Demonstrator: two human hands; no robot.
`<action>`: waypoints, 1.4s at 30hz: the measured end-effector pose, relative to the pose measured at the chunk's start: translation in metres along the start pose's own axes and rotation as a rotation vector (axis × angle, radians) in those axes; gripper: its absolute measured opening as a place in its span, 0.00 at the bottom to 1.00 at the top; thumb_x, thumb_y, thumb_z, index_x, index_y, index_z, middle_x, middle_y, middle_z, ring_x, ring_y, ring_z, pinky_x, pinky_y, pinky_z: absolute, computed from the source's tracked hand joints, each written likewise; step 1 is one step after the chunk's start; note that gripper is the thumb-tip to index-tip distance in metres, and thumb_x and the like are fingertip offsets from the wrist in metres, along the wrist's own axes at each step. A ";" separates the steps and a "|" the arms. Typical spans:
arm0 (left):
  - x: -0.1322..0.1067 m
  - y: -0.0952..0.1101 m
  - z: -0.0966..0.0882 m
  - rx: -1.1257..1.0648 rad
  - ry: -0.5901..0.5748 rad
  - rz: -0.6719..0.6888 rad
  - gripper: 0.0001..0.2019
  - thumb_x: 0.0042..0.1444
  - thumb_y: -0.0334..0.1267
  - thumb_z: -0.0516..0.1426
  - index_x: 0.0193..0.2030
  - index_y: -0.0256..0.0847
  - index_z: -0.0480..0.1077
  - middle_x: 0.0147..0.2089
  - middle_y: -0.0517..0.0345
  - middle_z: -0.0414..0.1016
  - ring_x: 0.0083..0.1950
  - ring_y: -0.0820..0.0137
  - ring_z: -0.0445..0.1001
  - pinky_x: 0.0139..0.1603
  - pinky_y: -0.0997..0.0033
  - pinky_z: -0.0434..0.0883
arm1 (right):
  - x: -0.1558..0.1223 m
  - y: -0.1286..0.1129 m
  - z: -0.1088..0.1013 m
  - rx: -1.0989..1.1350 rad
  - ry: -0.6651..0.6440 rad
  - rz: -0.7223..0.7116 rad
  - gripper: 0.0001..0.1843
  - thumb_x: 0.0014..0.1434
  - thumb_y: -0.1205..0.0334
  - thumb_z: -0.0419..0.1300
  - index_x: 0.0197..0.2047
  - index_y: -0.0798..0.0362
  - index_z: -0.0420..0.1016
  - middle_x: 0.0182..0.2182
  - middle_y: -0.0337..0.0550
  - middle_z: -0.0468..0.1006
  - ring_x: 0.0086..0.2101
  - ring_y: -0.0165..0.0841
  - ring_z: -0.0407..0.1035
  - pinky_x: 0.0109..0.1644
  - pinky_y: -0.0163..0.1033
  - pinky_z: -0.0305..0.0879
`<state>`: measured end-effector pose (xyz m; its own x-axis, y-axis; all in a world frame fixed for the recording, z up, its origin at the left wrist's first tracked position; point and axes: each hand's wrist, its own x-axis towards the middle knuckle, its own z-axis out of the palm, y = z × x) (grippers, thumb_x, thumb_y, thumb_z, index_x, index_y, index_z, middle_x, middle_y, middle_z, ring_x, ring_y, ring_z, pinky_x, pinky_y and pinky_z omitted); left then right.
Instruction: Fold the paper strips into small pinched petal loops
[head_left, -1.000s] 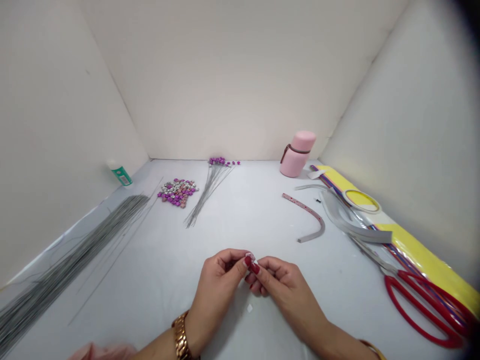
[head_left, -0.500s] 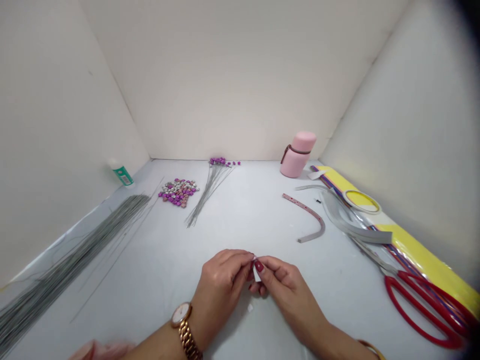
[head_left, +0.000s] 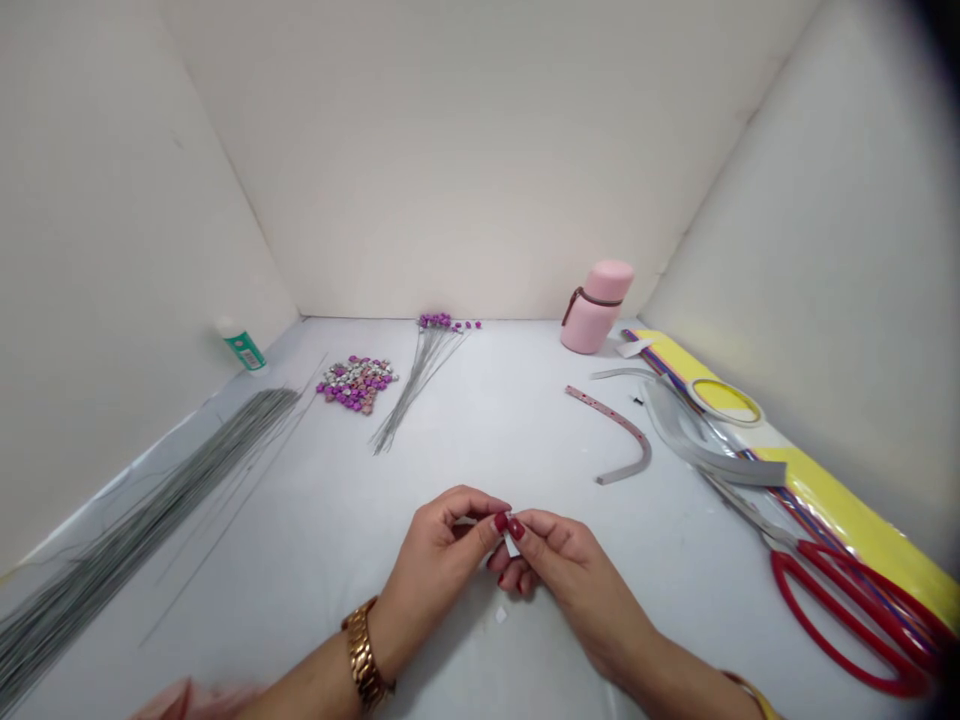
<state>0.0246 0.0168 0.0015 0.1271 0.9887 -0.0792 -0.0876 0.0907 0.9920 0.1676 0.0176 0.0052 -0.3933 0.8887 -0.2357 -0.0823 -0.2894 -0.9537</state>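
Over the near middle of the table, my left hand [head_left: 452, 540] and my right hand [head_left: 559, 555] meet at the fingertips. A small white piece of paper or tape [head_left: 512, 545] is pinched between my right thumb and fingers. My left thumb and index finger close on its upper end, and most of it is hidden by the fingers. A tiny white scrap [head_left: 501, 615] lies on the table just below my hands. Farther off sits a curved grey strip with a pink patterned part [head_left: 607, 415].
Left: a bundle of grey wires [head_left: 172, 500] and a glue bottle [head_left: 244, 347]. Behind: purple and silver beads [head_left: 356, 385], purple-tipped wires [head_left: 420, 375], a pink flask [head_left: 596, 310]. Right: red-handled scissors [head_left: 847, 610], a tape ring [head_left: 724, 402], grey strips [head_left: 720, 468], yellow sheets [head_left: 832, 500].
My left hand has rolled so its thumb now shows on top, pressed to the white piece beside my right thumb. The watch has turned with the wrist. My right hand has barely moved.
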 end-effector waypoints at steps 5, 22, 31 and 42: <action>0.000 0.003 0.002 -0.021 0.080 -0.079 0.06 0.49 0.36 0.59 0.31 0.34 0.71 0.26 0.56 0.73 0.28 0.71 0.70 0.32 0.70 0.67 | 0.002 -0.001 -0.001 -0.048 0.012 0.014 0.16 0.56 0.52 0.55 0.28 0.58 0.72 0.22 0.41 0.74 0.22 0.26 0.64 0.26 0.30 0.57; 0.001 0.003 0.000 -0.095 0.100 -0.082 0.06 0.50 0.36 0.58 0.32 0.35 0.71 0.23 0.58 0.72 0.23 0.74 0.69 0.28 0.72 0.67 | 0.000 -0.003 -0.004 -0.148 -0.111 -0.027 0.13 0.59 0.59 0.51 0.32 0.56 0.72 0.27 0.43 0.75 0.27 0.29 0.66 0.31 0.33 0.61; -0.001 0.009 0.004 -0.098 0.067 -0.124 0.07 0.46 0.36 0.60 0.29 0.33 0.72 0.24 0.55 0.74 0.26 0.72 0.69 0.31 0.72 0.65 | 0.000 0.001 -0.007 -0.344 -0.015 -0.109 0.16 0.59 0.56 0.51 0.27 0.56 0.72 0.22 0.41 0.73 0.24 0.29 0.66 0.29 0.32 0.61; -0.002 0.008 0.005 -0.116 0.108 -0.148 0.06 0.46 0.35 0.60 0.28 0.33 0.71 0.23 0.57 0.73 0.25 0.72 0.70 0.29 0.73 0.66 | -0.001 0.001 -0.007 -0.418 -0.029 -0.143 0.13 0.58 0.60 0.52 0.27 0.55 0.70 0.22 0.40 0.72 0.25 0.29 0.66 0.31 0.33 0.61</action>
<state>0.0285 0.0148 0.0101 0.0407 0.9700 -0.2398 -0.1901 0.2431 0.9512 0.1737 0.0191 0.0027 -0.4312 0.8971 -0.0961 0.2373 0.0101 -0.9714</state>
